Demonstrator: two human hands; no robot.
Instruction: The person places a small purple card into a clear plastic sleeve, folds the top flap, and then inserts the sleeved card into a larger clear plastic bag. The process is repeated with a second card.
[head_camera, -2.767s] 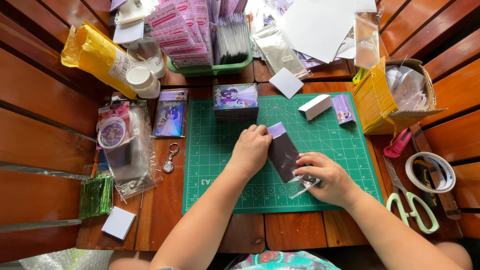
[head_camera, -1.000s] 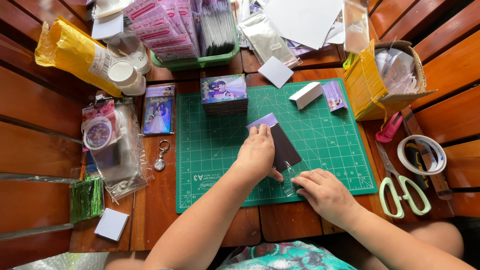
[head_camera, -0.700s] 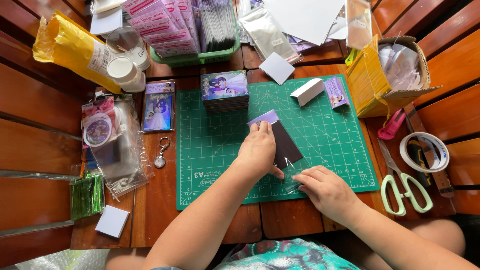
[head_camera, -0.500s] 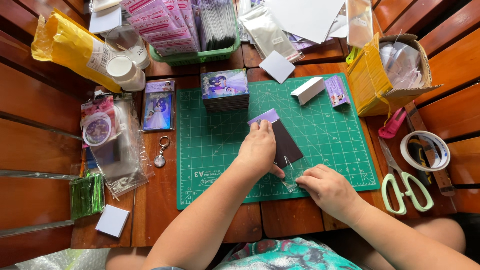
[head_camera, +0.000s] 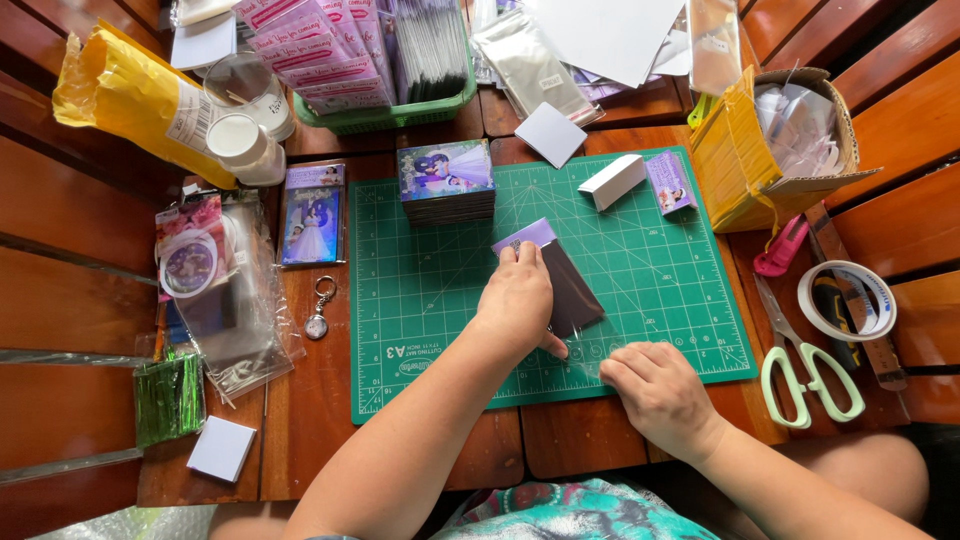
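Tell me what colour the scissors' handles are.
Pale mint green, on the scissors, clearest in the head view.

Seen from above, a person's left hand (head_camera: 518, 298) presses flat on a dark card (head_camera: 570, 290) lying tilted on a green cutting mat (head_camera: 440, 300), a lilac edge showing at the card's top. The right hand (head_camera: 655, 395) pinches the end of a clear sleeve (head_camera: 590, 352) just below the card, at the mat's near edge. A stack of photo cards (head_camera: 446, 182) sits at the mat's top, a white box (head_camera: 613, 181) beside it. Green-handled scissors (head_camera: 800, 355) and a tape roll (head_camera: 847, 300) lie to the right on the wooden tabletop (head_camera: 310, 420), a keyring (head_camera: 320, 310) to the left, a green basket (head_camera: 395, 110) beyond
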